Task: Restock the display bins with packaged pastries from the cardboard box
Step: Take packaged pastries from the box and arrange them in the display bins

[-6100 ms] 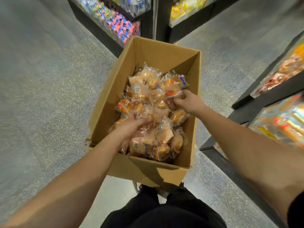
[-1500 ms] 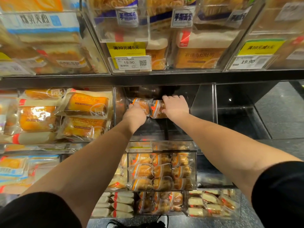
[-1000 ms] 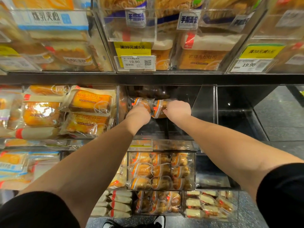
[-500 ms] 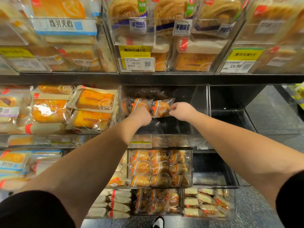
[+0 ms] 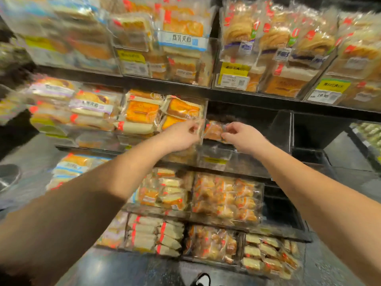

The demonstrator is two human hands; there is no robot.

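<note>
Handling Light, Crinkly Pastry Packs at the Near-Empty Bin

Judging from the clear film and the soft bun inside, the packaged pastry point(image 5: 213, 131) was taken to be very light, pliant and easily crushed, with a wrapper that would be slippery where it is stretched taut. It was seen at the mouth of the near-empty display bin point(image 5: 249, 141), low against that bin's left divider, with a second pack possibly beside it; the motion blur left the count uncertain.

The left hand point(image 5: 181, 137) was held just left of the bin's divider, its fingers curled and apparently pinching the pack's left sealed edge. The right hand point(image 5: 245, 137) was held in front of the bin's opening, its fingertips point(image 5: 226, 133) closed narrowly on the right end of the wrapper. Neither grip was wide; only film seemed to be pinched, not the bun.

It was judged that hold is best taken at the crimped end seams, where the plastic is doubled and less slick, so that the pastry is not squeezed. A loose pinch might be slipped by the film. Fuller bins point(image 5: 224, 195) were seen below the target bin. The cardboard box was not in view.
</note>
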